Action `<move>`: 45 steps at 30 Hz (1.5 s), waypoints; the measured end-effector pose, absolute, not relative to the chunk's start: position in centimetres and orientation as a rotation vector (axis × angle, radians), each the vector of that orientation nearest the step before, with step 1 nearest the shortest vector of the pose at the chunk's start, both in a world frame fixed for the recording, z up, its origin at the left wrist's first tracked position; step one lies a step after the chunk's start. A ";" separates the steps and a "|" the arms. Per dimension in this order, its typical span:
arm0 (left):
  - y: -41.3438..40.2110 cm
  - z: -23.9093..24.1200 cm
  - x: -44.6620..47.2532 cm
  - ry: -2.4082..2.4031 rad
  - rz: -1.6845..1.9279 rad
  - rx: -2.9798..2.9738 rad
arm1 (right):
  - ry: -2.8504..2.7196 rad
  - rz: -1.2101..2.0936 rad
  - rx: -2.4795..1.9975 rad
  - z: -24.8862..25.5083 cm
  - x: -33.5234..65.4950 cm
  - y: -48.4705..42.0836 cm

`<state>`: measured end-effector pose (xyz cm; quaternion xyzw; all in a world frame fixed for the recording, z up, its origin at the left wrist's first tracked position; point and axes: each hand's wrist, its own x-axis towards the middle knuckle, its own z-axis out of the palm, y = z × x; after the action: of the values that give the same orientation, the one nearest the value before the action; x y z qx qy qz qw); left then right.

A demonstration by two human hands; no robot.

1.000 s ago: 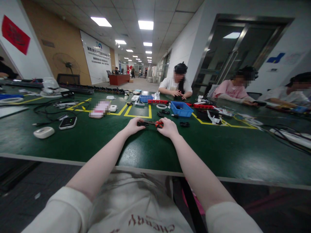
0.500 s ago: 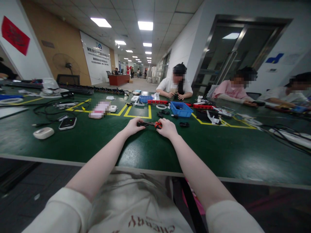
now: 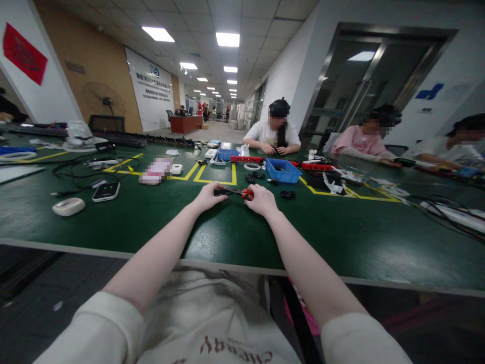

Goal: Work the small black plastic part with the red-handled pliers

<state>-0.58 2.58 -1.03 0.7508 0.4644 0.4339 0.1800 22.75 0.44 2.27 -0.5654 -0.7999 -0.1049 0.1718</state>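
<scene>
Red tool (image 3: 248, 194) is pinched by the right hand (image 3: 262, 199), black piece (image 3: 222, 192) by the left hand (image 3: 206, 197). Tool work seems underway; next likely needs steady holding.

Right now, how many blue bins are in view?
2 clearly: the near bin beyond the right hand, the far bin behind it, leftward. The left-edge blue item and right-edge blue item are unclear; others may be hidden.

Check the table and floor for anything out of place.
A small white scrap lies on the dark floor at lower left, looking like dropped litter. Nothing on the table visibly looks spilled.
</scene>
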 end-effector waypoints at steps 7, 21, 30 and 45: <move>2.4 -0.9 -0.6 1.310 1.231 2.124 | -2.258 -0.307 -1.596 2.2 22.8 0.5; 2.8 -1.2 -0.7 1.255 1.211 2.134 | -2.254 -0.316 -1.604 2.5 22.7 0.2; 2.9 -1.4 -0.8 1.239 1.181 2.165 | -2.262 -0.301 -1.610 2.2 22.9 0.4; 2.6 -1.2 -0.9 1.190 1.143 2.232 | -2.299 -0.278 -1.588 2.1 22.8 0.3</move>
<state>-0.86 2.65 -1.22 0.7906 0.4215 0.4051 0.1821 22.82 0.34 2.12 -0.5577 -0.8074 -0.0977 0.1661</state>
